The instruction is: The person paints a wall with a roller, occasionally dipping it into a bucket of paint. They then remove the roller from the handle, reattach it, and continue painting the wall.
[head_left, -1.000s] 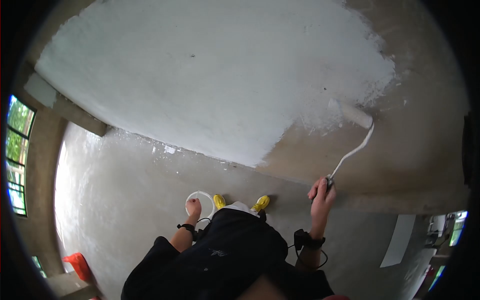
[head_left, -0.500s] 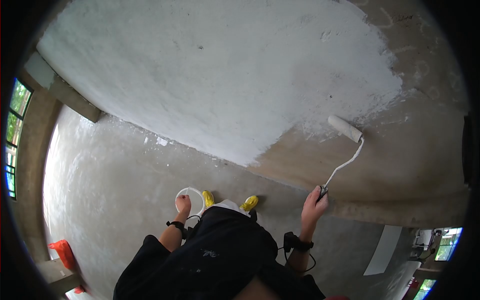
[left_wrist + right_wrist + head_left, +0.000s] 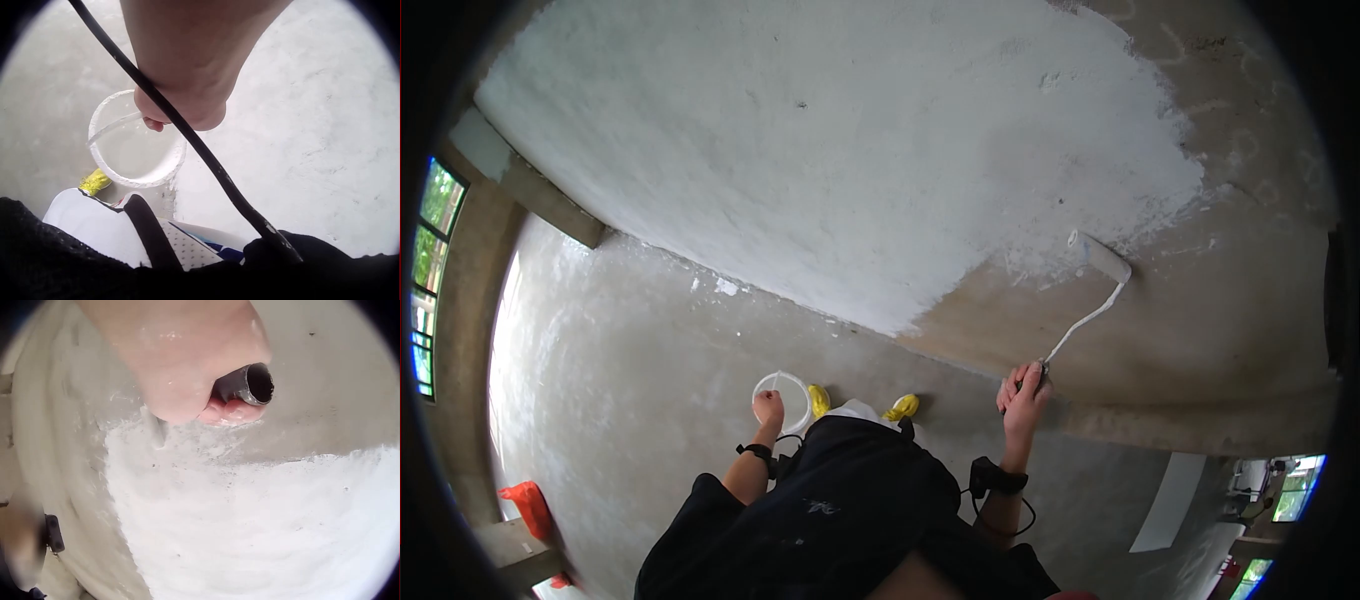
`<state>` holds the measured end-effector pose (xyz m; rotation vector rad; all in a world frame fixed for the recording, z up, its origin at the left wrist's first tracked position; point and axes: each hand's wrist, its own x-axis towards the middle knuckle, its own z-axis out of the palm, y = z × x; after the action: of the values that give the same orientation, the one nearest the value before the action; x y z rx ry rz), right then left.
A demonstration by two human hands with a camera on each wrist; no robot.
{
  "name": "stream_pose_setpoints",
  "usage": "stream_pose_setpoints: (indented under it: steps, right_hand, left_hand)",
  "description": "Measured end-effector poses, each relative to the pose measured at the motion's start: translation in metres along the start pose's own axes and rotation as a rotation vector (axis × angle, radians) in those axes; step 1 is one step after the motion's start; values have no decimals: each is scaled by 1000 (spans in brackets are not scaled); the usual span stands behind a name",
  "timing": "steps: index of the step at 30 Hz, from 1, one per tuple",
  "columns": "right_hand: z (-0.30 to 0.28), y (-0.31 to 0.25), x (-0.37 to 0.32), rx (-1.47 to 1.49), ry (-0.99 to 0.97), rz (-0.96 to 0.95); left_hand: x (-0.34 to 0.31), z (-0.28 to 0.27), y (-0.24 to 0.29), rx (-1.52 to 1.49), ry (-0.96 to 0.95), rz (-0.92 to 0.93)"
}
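My right hand (image 3: 1025, 395) grips the black handle (image 3: 234, 386) of a paint roller, whose hollow butt end pokes out of the fist in the right wrist view. A bent, paint-coated rod leads up to the white roller sleeve (image 3: 1103, 258), near the lower right edge of the white paint (image 3: 850, 150) on the wall. Low at my left side, my left hand (image 3: 768, 407) holds the strap-like handle (image 3: 115, 128) of a white bucket (image 3: 94, 128). Whitish paint shows inside the bucket; the left fingers are mostly hidden behind the wrist.
Bare brown-grey wall (image 3: 1250, 270) borders the paint on the right. My yellow-covered shoes (image 3: 900, 407) stand near the wall's foot. White splashes (image 3: 726, 287) mark the concrete floor (image 3: 640, 350). A red-orange bag (image 3: 528, 508) lies at lower left, a pale panel (image 3: 1168, 502) at lower right.
The roller has moved over the wall, first down, then slightly right with its near end turned more into view. The head view has shifted. My left hand still holds the bucket.
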<state>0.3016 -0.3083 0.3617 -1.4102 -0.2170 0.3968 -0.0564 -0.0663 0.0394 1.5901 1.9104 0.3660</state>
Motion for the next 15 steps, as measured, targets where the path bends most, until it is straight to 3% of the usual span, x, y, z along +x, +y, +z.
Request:
stream_pose_setpoints:
  steps: [7,9,15]
  right_hand:
    - [-7,68,6,-35,42,26]
    - [-2,63,6,-62,106,10]
    - [20,50,41,-29,18,-57]
  left_hand:
    - [-8,3,-11,-75,61,-70]
    - [-7,6,-26,-58,80,-73]
    - [-19,6,-32,-98,158,-190]
